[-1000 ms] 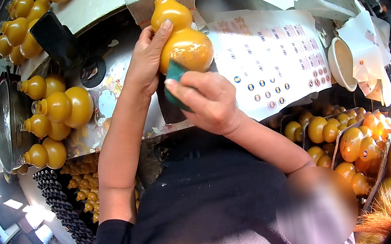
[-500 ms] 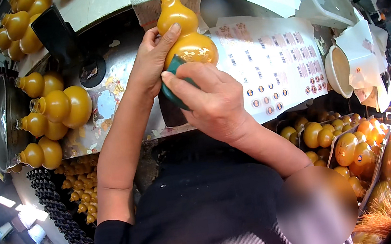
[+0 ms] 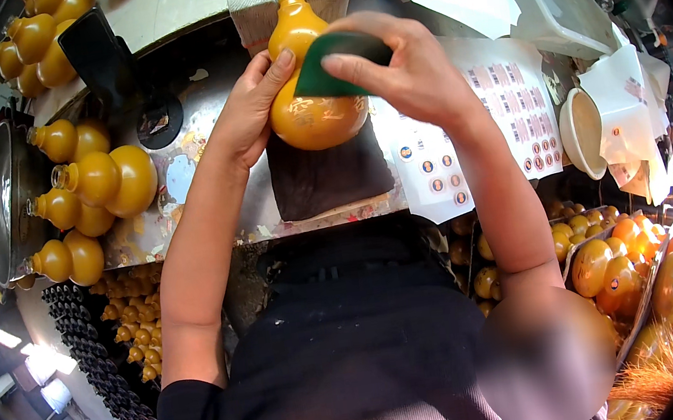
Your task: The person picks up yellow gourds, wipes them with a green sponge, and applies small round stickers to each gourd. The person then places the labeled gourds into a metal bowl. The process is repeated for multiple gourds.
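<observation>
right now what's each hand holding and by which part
Left hand: the yellow gourd-shaped bottle, near its waist. Right hand: the flat green piece, by its right side.

Gourd-shaped bottle point(image 3: 318, 124), yellow: lies with its neck on a grey cloth point(image 3: 255, 23); left hand point(image 3: 260, 102) grips its waist. Scraper point(image 3: 316, 80), green: right hand point(image 3: 411, 66) holds it over the bottle. Sticker sheet point(image 3: 538, 105): lies right. Phone point(image 3: 95, 59), black: stands left.

Gourd bottle point(image 3: 314, 120) partly behind green pad point(image 3: 320, 73)
</observation>
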A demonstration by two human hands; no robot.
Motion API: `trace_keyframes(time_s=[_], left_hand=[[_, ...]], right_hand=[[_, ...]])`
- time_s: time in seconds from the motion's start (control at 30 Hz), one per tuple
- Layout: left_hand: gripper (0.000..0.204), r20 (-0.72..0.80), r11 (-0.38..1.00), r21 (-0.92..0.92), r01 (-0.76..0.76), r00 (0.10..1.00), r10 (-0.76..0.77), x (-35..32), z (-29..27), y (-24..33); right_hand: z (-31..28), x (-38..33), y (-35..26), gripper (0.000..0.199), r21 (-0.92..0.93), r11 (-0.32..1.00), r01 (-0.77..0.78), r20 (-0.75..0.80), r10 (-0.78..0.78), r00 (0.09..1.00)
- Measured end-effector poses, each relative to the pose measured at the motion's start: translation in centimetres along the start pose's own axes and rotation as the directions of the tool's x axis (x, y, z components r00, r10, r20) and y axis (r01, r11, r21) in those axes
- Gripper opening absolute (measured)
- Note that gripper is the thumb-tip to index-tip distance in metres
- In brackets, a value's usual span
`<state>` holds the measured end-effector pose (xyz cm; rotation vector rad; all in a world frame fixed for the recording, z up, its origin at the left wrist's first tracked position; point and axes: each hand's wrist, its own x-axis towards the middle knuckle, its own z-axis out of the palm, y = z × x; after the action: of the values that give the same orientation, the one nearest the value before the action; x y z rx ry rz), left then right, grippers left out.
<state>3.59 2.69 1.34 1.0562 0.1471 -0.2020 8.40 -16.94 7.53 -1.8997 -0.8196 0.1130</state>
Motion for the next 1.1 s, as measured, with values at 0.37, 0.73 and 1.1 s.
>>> trace_keyframes(time_s=[0.37,0.73,1.1], left_hand=[[0.066,-0.143,0.892,0.360,-0.273,0.929,0.342,-3.2,2.5,-1.8],[0.055,-0.183,0.931,0.301,-0.208,0.945,0.271,-2.4,1.3,-2.8],[0.040,-0.240,0.866,0.443,-0.234,0.899,0.365,-3.0,-1.7,-2.5]], right_hand=[[1.9,-3.7,0.4,0.025,0.224,0.972,-0.069,-0.237,0.123,0.964],[4.4,-5.2,4.6,0.027,0.561,0.809,-0.174,-0.362,0.429,0.827],[-1.0,-16.3,0.9,0.024,0.993,0.099,-0.061,-0.027,0.704,0.710]])
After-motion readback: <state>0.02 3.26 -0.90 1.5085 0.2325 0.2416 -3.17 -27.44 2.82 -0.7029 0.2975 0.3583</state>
